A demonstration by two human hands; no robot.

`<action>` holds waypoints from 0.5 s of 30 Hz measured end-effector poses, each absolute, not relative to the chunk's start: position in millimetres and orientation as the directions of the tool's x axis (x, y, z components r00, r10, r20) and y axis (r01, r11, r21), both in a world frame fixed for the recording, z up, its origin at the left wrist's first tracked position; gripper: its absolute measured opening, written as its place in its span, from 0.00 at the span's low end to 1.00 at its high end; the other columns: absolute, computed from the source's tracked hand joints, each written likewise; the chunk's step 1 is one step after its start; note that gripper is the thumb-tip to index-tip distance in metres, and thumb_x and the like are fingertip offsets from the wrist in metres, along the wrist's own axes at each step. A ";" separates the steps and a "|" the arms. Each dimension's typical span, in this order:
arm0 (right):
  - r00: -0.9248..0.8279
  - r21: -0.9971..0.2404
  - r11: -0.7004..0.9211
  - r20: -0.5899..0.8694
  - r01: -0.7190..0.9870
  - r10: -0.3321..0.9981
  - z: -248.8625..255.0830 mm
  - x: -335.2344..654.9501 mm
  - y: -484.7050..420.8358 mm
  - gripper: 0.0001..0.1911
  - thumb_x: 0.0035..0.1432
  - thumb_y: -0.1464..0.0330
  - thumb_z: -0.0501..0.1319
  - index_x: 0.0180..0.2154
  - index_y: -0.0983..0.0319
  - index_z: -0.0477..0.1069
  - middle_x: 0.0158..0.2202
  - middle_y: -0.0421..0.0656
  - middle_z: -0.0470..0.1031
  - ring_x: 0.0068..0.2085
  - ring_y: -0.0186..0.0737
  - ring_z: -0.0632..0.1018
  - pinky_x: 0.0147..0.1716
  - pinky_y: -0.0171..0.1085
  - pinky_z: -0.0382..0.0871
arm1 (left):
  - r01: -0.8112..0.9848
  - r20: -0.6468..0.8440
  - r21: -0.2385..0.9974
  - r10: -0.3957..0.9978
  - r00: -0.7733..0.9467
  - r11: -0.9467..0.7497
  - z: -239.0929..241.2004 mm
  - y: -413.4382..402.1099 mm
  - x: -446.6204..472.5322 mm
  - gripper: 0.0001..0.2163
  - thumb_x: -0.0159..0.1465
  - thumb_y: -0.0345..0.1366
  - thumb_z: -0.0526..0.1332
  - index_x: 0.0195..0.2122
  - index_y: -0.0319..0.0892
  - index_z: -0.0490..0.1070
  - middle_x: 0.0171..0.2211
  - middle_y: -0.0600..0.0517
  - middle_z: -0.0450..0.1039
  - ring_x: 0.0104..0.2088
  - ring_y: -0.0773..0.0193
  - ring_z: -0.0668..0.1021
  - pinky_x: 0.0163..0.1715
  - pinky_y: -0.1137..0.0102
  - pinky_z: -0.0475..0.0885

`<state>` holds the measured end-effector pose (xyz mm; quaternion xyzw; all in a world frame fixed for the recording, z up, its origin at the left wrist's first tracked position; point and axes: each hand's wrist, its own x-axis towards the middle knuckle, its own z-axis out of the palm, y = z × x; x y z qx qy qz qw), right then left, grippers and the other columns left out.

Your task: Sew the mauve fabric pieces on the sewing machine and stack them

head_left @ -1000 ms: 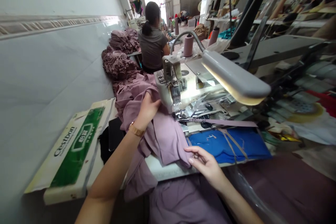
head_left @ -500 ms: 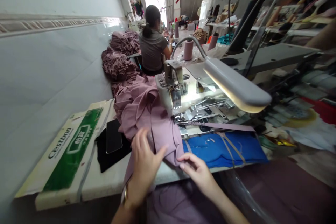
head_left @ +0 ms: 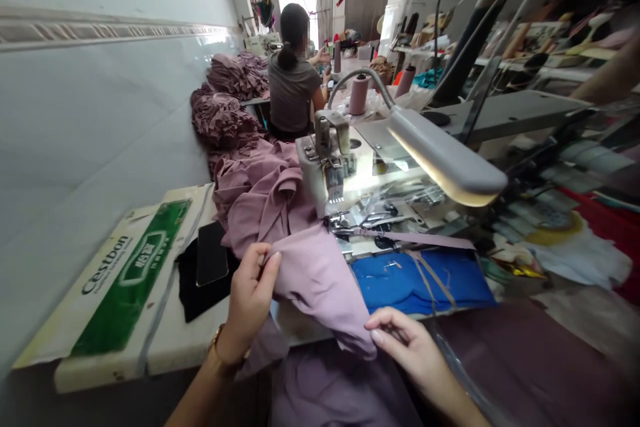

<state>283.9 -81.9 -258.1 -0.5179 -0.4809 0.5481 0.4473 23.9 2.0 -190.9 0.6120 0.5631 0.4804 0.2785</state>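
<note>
A length of mauve fabric (head_left: 320, 273) stretches between my two hands in front of a sewing machine (head_left: 325, 173). My left hand (head_left: 253, 290) pinches its left edge between thumb and fingers. At the lower right corner of the cloth, my right hand (head_left: 407, 340) is closed with thumb and fingertips on the edge. The cloth's far end runs up to the machine's needles and presser foot. A narrow mauve strip (head_left: 425, 240) leads into the machine from the right. More of the same fabric is heaped behind, left of the machine head.
A lit lamp (head_left: 450, 160) on a bent neck hangs over the machine. Left lie a black phone (head_left: 211, 255) on dark cloth and a green-and-white carton (head_left: 130, 280). A blue padded cloth (head_left: 420, 283) covers the table's front. A person (head_left: 293, 80) sits ahead beside fabric piles (head_left: 225, 117).
My left hand has gone from open over the cloth to pinching its left edge, lifting it. My right hand has moved slightly right and down, and the fabric is now spread between them.
</note>
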 end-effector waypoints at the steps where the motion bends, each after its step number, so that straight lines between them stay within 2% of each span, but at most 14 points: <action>1: -0.048 -0.991 -0.130 -0.132 0.034 0.990 -259.3 284.2 -79.5 0.09 0.55 0.60 0.66 0.33 0.60 0.77 0.31 0.43 0.77 0.33 0.43 0.77 0.33 0.36 0.71 | 0.439 0.272 0.875 0.958 -0.095 -0.205 -189.7 5.8 25.0 0.06 0.66 0.40 0.57 0.39 0.43 0.66 0.27 0.57 0.64 0.28 0.69 0.68 0.29 0.76 0.62; 8: -0.052 -0.975 0.011 0.000 0.221 0.999 -258.9 276.9 -52.7 0.07 0.59 0.65 0.62 0.35 0.60 0.77 0.35 0.44 0.80 0.40 0.46 0.79 0.41 0.38 0.72 | 0.457 0.322 0.855 0.941 -0.100 -0.244 -175.8 38.7 24.0 0.07 0.65 0.40 0.58 0.38 0.43 0.67 0.31 0.55 0.68 0.31 0.67 0.71 0.32 0.75 0.65; 15: -0.079 -0.934 0.116 0.095 0.338 0.992 -252.9 269.3 -26.2 0.07 0.61 0.66 0.60 0.37 0.60 0.76 0.36 0.44 0.80 0.38 0.44 0.79 0.40 0.38 0.73 | 0.418 0.393 0.846 0.917 -0.072 -0.330 -161.3 78.5 12.6 0.06 0.63 0.39 0.60 0.36 0.43 0.67 0.30 0.56 0.67 0.32 0.67 0.71 0.34 0.74 0.65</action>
